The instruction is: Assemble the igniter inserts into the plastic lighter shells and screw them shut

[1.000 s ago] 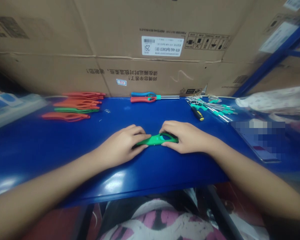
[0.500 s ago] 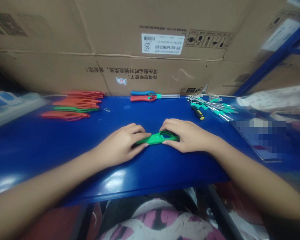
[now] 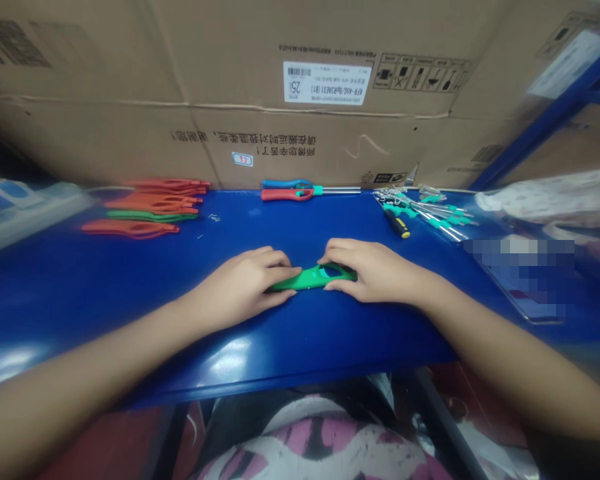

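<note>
A green plastic handle piece (image 3: 314, 277) lies on the blue table (image 3: 105, 293) in front of me. My left hand (image 3: 240, 287) pinches its left end between thumb and fingers. My right hand (image 3: 373, 270) grips its right end, where the piece has a loop opening. Both hands rest on the tabletop with the piece pressed between them.
A stack of orange and green handle pieces (image 3: 147, 208) lies at the back left. A blue and red handled tool (image 3: 300, 189) rests against the cardboard boxes (image 3: 260, 93). Several teal-handled metal parts and a small screwdriver (image 3: 420, 212) lie at the back right.
Nothing has visibly moved; both hands stay on the green piece, with only a slight camera shift.
</note>
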Motion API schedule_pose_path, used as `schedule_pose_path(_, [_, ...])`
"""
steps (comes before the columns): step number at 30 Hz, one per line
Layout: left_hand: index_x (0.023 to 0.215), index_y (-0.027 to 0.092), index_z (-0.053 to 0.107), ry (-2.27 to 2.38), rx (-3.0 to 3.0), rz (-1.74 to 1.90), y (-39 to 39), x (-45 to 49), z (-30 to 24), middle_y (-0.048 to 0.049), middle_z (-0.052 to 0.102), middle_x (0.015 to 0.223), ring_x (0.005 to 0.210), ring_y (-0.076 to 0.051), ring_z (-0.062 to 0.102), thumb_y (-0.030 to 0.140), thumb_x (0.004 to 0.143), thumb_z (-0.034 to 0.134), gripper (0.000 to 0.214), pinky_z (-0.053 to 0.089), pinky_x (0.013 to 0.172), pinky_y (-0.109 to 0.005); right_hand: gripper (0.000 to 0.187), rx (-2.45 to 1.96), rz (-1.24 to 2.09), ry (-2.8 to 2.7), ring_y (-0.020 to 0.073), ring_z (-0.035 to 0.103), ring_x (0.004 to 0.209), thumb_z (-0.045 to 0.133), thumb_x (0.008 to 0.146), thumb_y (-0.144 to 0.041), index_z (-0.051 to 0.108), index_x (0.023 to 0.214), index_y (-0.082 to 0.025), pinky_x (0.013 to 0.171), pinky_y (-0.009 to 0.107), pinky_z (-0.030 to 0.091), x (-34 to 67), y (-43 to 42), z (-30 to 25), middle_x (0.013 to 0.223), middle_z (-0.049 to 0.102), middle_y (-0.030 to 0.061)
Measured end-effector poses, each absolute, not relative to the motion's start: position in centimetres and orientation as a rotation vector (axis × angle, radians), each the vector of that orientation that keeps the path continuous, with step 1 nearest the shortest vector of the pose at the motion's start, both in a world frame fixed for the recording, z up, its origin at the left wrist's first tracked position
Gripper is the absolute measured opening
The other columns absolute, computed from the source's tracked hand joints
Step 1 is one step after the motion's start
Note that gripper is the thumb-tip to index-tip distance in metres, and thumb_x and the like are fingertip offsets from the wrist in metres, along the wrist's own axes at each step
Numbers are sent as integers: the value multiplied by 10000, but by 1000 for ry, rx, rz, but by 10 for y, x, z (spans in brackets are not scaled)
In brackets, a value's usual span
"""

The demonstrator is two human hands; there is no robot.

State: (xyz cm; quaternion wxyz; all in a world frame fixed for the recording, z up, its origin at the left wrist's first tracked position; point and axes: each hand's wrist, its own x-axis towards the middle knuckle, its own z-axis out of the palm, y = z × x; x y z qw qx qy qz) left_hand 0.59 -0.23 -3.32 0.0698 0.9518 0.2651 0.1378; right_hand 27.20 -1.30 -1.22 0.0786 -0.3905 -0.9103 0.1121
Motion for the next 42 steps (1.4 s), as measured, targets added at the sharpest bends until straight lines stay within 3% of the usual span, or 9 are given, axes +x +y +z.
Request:
schedule_pose_path(12, [1188, 132, 697, 889, 3174, 301, -10, 12, -30, -104, 705, 1013, 909, -251, 653, 282, 970, 556, 300, 554, 780, -362, 293, -1098, 64, -2773, 258, 644, 961, 572, 962, -330, 677, 1165, -147, 736, 352, 496, 268, -15, -20, 1104, 659, 118])
schedule_pose_path(19, [1262, 135, 654, 873, 3050, 570, 2, 2, -32, -103, 720, 1053, 952, -224, 674, 333, 1007, 522, 349, 565, 821, -345, 204, -989, 84, -2633, 186, 655, 874, 560, 970, -301, 656, 1118, -199, 702, 296, 484, 270, -9, -25, 1127, 669, 71])
schedule_pose_path(29, [1179, 132, 675, 773, 2968, 691, -10, 4, -25, -100, 705, 932, 851, -203, 654, 296, 1021, 488, 295, 545, 768, -321, 202, -842, 43, -2565, 154, 561, 719, 513, 997, -301, 661, 949, -173, 635, 269, 429, 269, -14, -26, 848, 630, 48])
schedule_pose_path(38, [1096, 152, 715, 743, 2750, 1032, 3, 0, -23, -75, 751, 972, 880, -172, 693, 339, 934, 667, 252, 555, 831, -280, 148, -948, 146, -2467, 178, 593, 788, 571, 963, -303, 643, 959, -174, 696, 287, 466, 276, -8, -19, 911, 627, 70])
schedule_pose_path(42, [1102, 150, 700, 742, 2724, 1072, 6, -3, -21, -90, 753, 1012, 914, -180, 696, 291, 952, 639, 215, 559, 858, -295, 130, -879, 177, -2410, 186, 598, 811, 607, 947, -314, 627, 946, -185, 726, 302, 489, 282, -2, -15, 909, 629, 72])
